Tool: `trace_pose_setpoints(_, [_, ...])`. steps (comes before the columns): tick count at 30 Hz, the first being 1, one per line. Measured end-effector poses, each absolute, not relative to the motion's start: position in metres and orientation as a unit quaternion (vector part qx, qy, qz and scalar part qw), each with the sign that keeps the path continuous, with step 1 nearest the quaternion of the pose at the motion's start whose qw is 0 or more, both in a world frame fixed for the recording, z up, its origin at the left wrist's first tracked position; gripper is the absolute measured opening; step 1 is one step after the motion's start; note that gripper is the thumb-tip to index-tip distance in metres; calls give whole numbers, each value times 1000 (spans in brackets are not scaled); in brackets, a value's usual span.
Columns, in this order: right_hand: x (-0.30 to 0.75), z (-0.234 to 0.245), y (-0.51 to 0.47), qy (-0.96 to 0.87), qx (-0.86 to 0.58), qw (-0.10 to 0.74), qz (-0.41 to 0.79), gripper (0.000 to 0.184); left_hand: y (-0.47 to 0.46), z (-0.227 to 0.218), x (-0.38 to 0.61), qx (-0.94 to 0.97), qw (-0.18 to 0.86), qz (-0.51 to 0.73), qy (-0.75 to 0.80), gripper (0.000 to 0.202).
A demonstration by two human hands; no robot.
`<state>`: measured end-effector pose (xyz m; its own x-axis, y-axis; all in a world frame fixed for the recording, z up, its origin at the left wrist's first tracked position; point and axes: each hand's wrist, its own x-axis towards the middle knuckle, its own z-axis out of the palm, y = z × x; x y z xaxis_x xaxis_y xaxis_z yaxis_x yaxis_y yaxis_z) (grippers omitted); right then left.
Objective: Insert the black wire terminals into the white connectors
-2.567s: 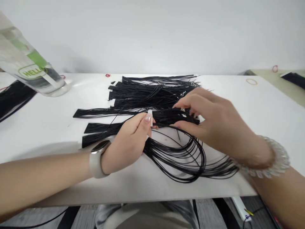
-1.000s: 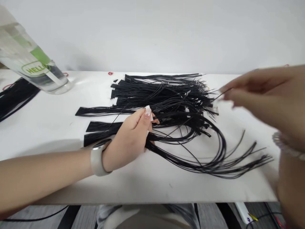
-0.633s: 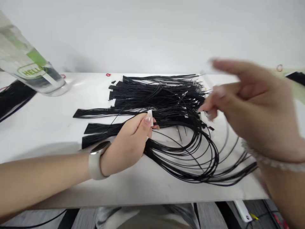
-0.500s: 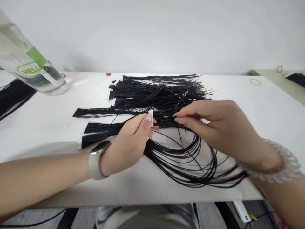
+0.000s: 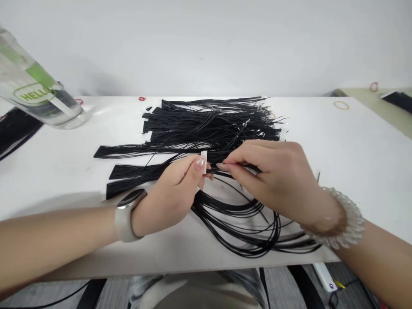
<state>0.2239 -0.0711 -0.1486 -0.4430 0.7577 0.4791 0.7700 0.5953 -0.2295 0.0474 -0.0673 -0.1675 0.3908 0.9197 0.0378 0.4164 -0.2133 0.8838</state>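
Note:
Between the thumb and fingers of my left hand (image 5: 175, 189) is a small white connector (image 5: 204, 162), held upright. Just right of it, my right hand (image 5: 270, 176) pinches a thin black wire (image 5: 222, 173), its tip close to the connector. Whether the tip touches the connector I cannot tell. A looped bundle of black wires (image 5: 238, 240) hangs in curves below both hands on the white table. Behind them lies a heap of black wires (image 5: 193, 124) with bare metal ends toward the right.
A clear cup (image 5: 41, 94) marked HELLO stands at the left, beside more black wires (image 5: 19, 128). Flat-ended wire bundles (image 5: 128, 171) lie left of my hands. A tan rubber band (image 5: 341, 105) lies at the back right. The table's front edge (image 5: 154, 274) runs near my lap.
My right hand has moved left with the wire, closer to the white connector. My left hand still holds the connector. The view has shifted slightly.

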Motion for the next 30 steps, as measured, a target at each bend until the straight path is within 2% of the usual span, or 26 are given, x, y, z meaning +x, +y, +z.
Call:
trace_pose_setpoints(7, [225, -149, -71, -851, -438, 290, -17, 13, -68, -169, 47, 716, 427, 296, 467, 38])
trace_pose_setpoints(11, [227, -150, -73, -862, -428, 267, -51, 15, -69, -169, 47, 718, 429, 296, 461, 38])
trace_pose_setpoints(16, [226, -152, -72, -871, -418, 234, -112, 22, -68, -171, 47, 724, 434, 285, 455, 37])
trace_pose_setpoints(23, [229, -150, -72, -883, -345, 229, -220, 16, -66, -173, 47, 719, 455, 280, 444, 36])
trace_pose_setpoints(30, [228, -146, -76, -880, -267, 235, -315, 19, -66, -171, 47, 719, 444, 290, 451, 37])
